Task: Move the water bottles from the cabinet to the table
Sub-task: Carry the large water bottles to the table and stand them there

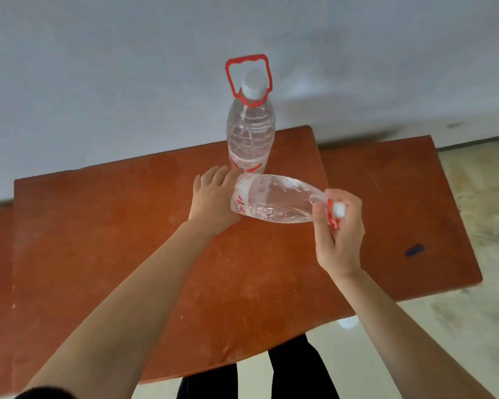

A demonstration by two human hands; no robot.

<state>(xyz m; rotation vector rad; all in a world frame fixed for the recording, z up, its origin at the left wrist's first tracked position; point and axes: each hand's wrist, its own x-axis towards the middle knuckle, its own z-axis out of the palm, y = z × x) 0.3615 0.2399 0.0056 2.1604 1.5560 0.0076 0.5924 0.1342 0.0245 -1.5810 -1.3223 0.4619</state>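
A large clear water bottle with a white cap and a raised red carry handle stands upright at the far side of the red-brown table. A second clear bottle lies nearly horizontal just above the table, its base to the left and its neck to the right. My right hand grips its red handle and neck by the white cap. My left hand has straight fingers under the bottle's base, beside the foot of the standing bottle.
A second red-brown tabletop adjoins on the right, with a small blue object near its right edge. A pale wall rises behind the tables. Light floor shows to the right and below, along with my dark trouser legs.
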